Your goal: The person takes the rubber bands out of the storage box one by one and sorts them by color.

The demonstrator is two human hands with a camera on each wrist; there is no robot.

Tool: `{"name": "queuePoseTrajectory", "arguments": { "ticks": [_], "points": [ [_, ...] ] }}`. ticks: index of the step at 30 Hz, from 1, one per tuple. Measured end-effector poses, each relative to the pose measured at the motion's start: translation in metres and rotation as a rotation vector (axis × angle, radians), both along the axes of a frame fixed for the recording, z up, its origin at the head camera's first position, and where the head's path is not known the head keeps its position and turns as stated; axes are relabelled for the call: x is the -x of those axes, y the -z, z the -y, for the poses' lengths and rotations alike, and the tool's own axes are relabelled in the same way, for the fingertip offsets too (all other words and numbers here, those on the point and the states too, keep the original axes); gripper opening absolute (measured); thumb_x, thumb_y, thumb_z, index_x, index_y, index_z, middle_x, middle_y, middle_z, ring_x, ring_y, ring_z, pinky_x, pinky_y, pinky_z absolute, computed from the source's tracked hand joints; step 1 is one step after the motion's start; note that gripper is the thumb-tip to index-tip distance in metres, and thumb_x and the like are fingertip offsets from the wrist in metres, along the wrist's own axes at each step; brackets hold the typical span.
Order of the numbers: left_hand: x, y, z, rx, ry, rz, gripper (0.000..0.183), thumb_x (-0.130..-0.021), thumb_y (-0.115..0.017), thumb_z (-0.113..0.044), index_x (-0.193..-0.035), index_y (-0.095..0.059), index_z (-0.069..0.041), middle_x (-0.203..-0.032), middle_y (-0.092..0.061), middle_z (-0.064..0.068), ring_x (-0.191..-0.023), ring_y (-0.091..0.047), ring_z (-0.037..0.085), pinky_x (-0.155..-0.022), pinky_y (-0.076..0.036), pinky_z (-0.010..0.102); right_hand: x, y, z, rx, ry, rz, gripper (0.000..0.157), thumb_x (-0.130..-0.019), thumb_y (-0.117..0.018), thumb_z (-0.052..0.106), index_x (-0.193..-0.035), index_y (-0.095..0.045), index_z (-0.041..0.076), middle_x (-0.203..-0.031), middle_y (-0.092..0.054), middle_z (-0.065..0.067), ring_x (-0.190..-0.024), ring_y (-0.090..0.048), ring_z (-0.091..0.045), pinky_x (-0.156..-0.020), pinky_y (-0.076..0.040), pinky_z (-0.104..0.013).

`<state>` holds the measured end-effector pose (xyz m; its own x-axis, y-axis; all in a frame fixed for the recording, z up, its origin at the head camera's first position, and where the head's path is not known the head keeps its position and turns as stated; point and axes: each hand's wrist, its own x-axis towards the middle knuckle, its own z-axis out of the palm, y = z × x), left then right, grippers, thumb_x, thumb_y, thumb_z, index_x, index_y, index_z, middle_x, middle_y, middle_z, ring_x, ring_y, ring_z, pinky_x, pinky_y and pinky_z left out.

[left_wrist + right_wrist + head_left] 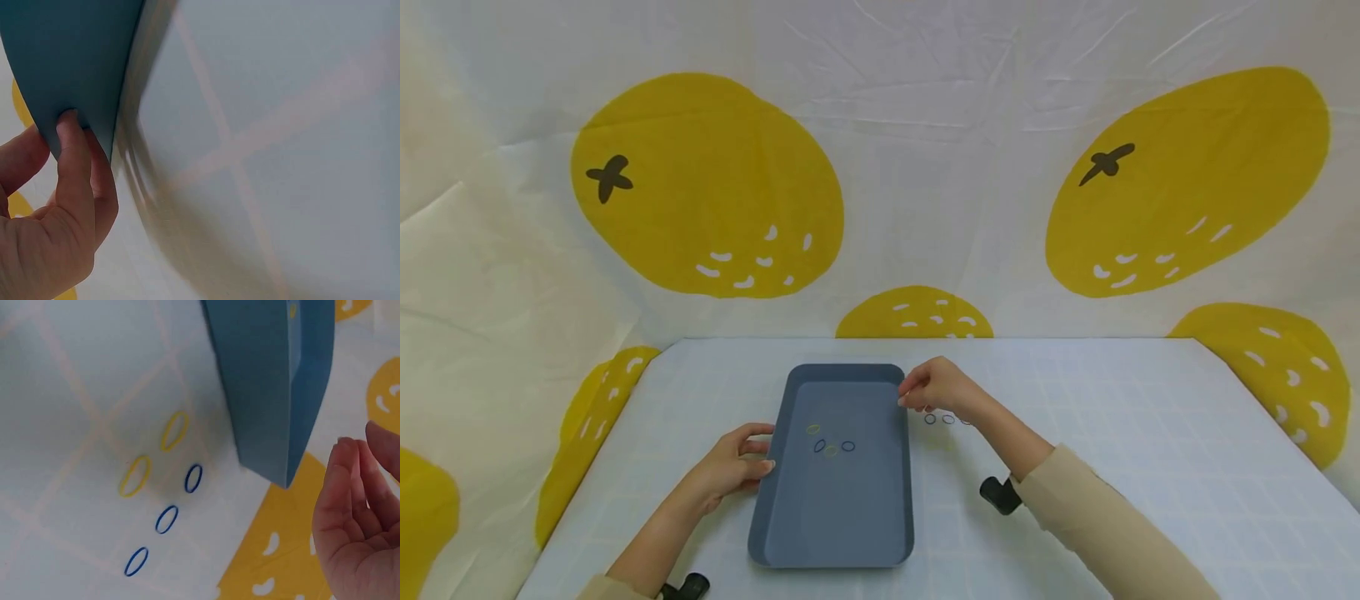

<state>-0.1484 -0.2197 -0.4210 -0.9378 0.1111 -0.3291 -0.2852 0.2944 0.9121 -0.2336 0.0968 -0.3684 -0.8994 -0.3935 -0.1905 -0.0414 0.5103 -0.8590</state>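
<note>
A blue-grey tray (835, 517) lies on the table. My left hand (733, 464) grips its left edge; in the left wrist view, fingers (74, 165) press against the tray wall. Several thin blue and yellow rings, like small rubber bands, lie inside, among them a blue ring (848, 447) and a yellow ring (813, 429). My right hand (942, 387) hovers by the upper right rim, fingers bent, with a gap to the thumb and nothing visible between them. Outside the tray, right of it, lie two yellow rings (135, 475) and three blue rings (167, 519).
A pale checked cloth (1075, 467) covers the table. Behind and at the sides hangs a white curtain (940, 167) printed with yellow fruit. Each wrist carries a black camera mount (1000, 495).
</note>
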Motion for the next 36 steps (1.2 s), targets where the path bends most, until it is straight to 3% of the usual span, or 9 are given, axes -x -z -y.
{"name": "queuePoseTrajectory", "arguments": {
  "ticks": [11, 19, 30, 36],
  "points": [
    [-0.001, -0.001, 0.000, 0.019, -0.024, 0.019, 0.056, -0.083, -0.060, 0.007, -0.134, -0.038, 0.003, -0.116, -0.052, 0.024, -0.085, -0.061, 0.022, -0.069, -0.051, 0.036, 0.004, -0.001, 0.032, -0.005, -0.055, -0.001, 0.017, -0.077, -0.074, 0.006, -0.092, -0.070, -0.001, -0.078, -0.066, -0.004, -0.064, -0.055, -0.014, -0.063, -0.049, -0.028],
    [0.003, -0.001, 0.000, 0.019, -0.011, 0.009, 0.056, -0.083, -0.060, 0.008, -0.134, -0.038, 0.003, -0.116, -0.052, 0.025, -0.084, -0.061, 0.023, -0.069, -0.051, 0.037, 0.007, 0.002, 0.054, 0.050, -0.045, 0.026, 0.018, -0.077, -0.075, 0.006, -0.092, -0.070, -0.002, -0.077, -0.066, -0.004, -0.064, -0.056, -0.013, -0.063, -0.050, -0.026],
    [0.002, 0.000, 0.001, 0.006, 0.011, 0.003, 0.058, -0.084, -0.060, 0.007, -0.136, -0.034, 0.005, -0.119, -0.048, 0.029, -0.086, -0.061, 0.023, -0.069, -0.051, 0.038, 0.009, 0.012, 0.076, 0.089, -0.057, 0.067, 0.019, -0.077, -0.074, 0.005, -0.094, -0.070, -0.001, -0.073, -0.064, -0.003, -0.061, -0.052, -0.014, -0.062, -0.048, -0.030],
    [0.001, 0.000, 0.000, -0.001, 0.006, 0.004, 0.056, -0.084, -0.059, 0.007, -0.135, -0.036, 0.004, -0.120, -0.049, 0.028, -0.087, -0.061, 0.024, -0.070, -0.051, 0.037, 0.006, 0.018, 0.080, 0.039, -0.057, 0.060, 0.016, -0.076, -0.076, 0.007, -0.090, -0.071, 0.002, -0.073, -0.064, -0.002, -0.063, -0.055, -0.015, -0.067, -0.050, -0.035]
  ]
}}
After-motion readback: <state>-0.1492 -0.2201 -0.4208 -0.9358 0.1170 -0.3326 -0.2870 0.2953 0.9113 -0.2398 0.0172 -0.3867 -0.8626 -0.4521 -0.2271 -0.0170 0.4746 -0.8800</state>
